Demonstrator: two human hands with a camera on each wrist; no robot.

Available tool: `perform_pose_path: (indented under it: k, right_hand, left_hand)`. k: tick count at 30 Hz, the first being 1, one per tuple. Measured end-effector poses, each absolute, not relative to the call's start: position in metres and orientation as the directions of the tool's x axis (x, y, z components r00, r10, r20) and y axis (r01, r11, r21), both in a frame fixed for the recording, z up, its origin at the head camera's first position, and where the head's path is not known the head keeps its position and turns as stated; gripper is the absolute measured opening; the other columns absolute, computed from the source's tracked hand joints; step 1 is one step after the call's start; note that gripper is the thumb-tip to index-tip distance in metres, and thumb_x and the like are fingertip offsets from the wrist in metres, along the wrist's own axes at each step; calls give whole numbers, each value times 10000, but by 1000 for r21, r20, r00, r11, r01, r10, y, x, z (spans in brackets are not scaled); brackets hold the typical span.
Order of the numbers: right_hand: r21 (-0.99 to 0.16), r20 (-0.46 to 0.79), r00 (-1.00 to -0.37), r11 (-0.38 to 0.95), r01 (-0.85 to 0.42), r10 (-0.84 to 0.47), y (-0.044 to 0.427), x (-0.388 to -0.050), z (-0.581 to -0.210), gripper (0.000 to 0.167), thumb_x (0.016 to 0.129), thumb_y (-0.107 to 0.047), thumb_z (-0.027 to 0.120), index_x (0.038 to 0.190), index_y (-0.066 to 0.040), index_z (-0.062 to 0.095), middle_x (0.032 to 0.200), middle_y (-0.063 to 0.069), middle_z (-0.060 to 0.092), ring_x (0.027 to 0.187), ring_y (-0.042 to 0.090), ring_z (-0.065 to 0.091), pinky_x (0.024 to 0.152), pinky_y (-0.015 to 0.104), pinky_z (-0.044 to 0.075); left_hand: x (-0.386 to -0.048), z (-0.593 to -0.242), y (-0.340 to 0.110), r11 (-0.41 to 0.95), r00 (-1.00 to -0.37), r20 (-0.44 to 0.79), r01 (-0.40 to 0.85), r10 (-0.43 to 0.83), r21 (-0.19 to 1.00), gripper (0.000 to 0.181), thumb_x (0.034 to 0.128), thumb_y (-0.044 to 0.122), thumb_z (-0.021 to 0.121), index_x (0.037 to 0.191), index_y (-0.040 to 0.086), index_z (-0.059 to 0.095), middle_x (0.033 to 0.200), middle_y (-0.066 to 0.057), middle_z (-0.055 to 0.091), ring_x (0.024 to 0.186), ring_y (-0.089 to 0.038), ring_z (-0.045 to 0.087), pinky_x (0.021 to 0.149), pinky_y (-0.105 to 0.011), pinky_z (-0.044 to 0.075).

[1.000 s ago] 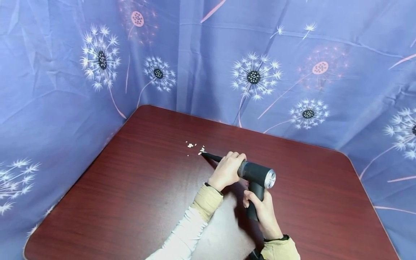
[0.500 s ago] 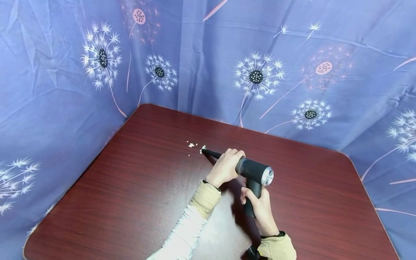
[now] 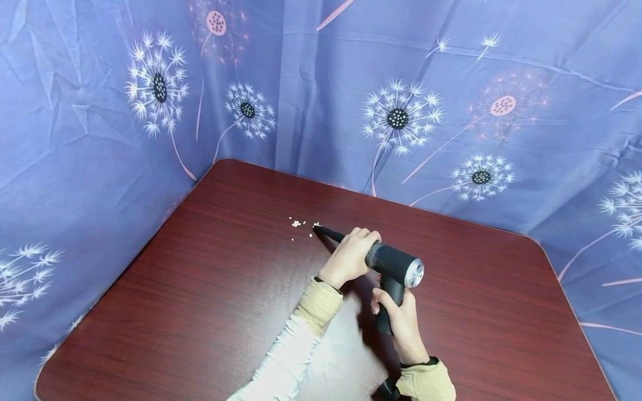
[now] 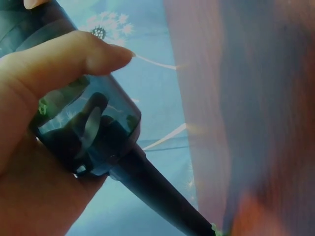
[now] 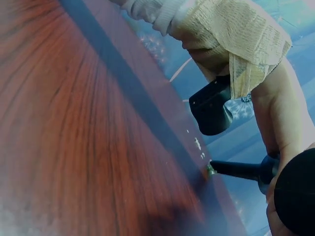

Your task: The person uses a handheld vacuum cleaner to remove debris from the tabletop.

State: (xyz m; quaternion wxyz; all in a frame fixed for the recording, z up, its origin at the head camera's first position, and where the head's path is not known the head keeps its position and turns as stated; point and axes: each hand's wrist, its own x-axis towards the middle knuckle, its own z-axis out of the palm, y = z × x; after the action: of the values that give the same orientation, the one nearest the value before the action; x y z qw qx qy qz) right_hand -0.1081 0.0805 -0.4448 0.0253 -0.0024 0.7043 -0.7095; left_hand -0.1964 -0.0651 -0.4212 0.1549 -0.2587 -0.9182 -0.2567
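Note:
A black handheld vacuum cleaner point(image 3: 393, 263) with a pistol grip and silver rear cap is held above the table in the head view. My left hand point(image 3: 350, 259) grips its front barrel, which shows as a see-through dust cup point(image 4: 110, 130) in the left wrist view. Around the grip below, my right hand point(image 3: 405, 323) has its fingers curled. The narrow black nozzle point(image 3: 329, 232) slants down to the tabletop, its tip at a few small white bits. More white bits point(image 3: 296, 224) lie just left of the tip. In the right wrist view the nozzle point(image 5: 238, 169) meets greenish-white crumbs point(image 5: 211, 169).
The dark red wooden table point(image 3: 200, 278) has rounded corners. Blue curtains point(image 3: 326, 111) with a dandelion print hang along its back and sides. A black wrist-worn device point(image 5: 211, 108) sits at the left sleeve.
The nozzle tip has moved slightly away from me across the table, along with both hands. Fewer white bits show around the tip; the group to its left looks unchanged.

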Motion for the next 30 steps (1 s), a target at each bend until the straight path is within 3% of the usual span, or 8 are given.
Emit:
perform_pose_path:
  k: [8,14,24,30]
  right_hand:
    - [-980,-198,-979,-23,199,-44,92,-104,-439,356,900,-71,578,1211,35,441,653,-29,534,584,102,524,607,242,445]
    - [-989,-143,-989,18,144,48,93,-98,-443,247,889,5,543,1119,53,466,549,-38,508,495,103,497,567,247,424]
    - [-995,-95,-993,12,96,76,94,-94,-439,256,871,35,540,1118,75,485,539,-40,498,466,102,476,521,245,410]
    - [-996,-87,-994,8,87,69,95,-89,-432,221,879,41,545,1092,59,488,536,-23,502,472,106,487,524,254,415]
  left_hand:
    - [-190,-423,-56,771,-832,346,541,434,336,468,715,78,790,1124,131,570,1036,-38,623,1027,-216,564,884,-329,469]
    - [-189,-425,-51,730,-810,377,576,449,369,476,708,99,809,1118,150,571,1058,-19,629,1050,-200,567,904,-326,467]
    - [-197,-430,-54,618,-759,463,645,457,449,544,678,128,829,1153,152,563,1081,-4,642,1053,-175,579,938,-289,455]
    - [-205,-438,-70,623,-791,397,611,465,488,643,672,197,860,1216,156,520,1132,-7,628,1072,-163,583,965,-319,441]
